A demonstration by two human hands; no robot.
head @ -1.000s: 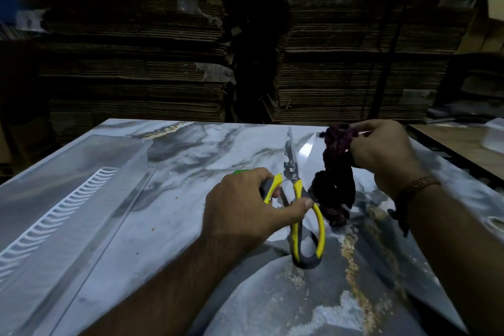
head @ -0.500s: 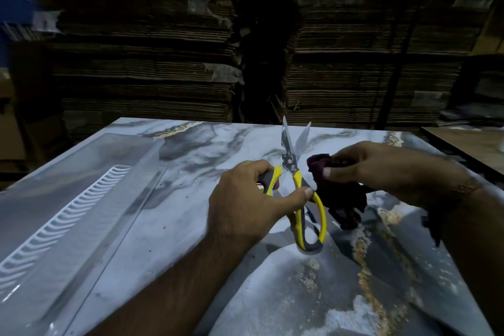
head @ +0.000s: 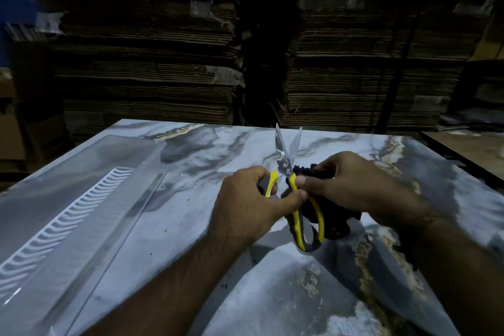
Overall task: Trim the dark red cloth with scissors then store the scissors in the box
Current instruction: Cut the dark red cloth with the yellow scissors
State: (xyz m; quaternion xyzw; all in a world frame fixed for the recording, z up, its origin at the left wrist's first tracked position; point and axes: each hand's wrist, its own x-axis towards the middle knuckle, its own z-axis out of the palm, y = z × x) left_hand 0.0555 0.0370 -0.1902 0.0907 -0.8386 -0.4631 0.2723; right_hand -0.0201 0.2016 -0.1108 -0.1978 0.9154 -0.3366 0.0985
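the scissors (head: 293, 185), with yellow and grey handles, stand nearly upright with their silver blades parted and tips pointing away. the dark red cloth (head: 331, 215) is a bunched, almost black wad just right of the handles, touching them. the clear box (head: 81, 199) lies open at the left of the worktop, well apart from both.

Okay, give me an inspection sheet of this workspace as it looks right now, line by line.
Surface: marble-patterned table, a few small specks.
Job's things: yellow-handled scissors, blades open, pointing away; dark red cloth bunched beside them; clear box at left, nothing seen inside.
Clutter: nothing seen.
Grippers: left hand grips the scissors; right hand holds the cloth.
Cables: nothing seen.
Surroundings: stacked cardboard, dim light.
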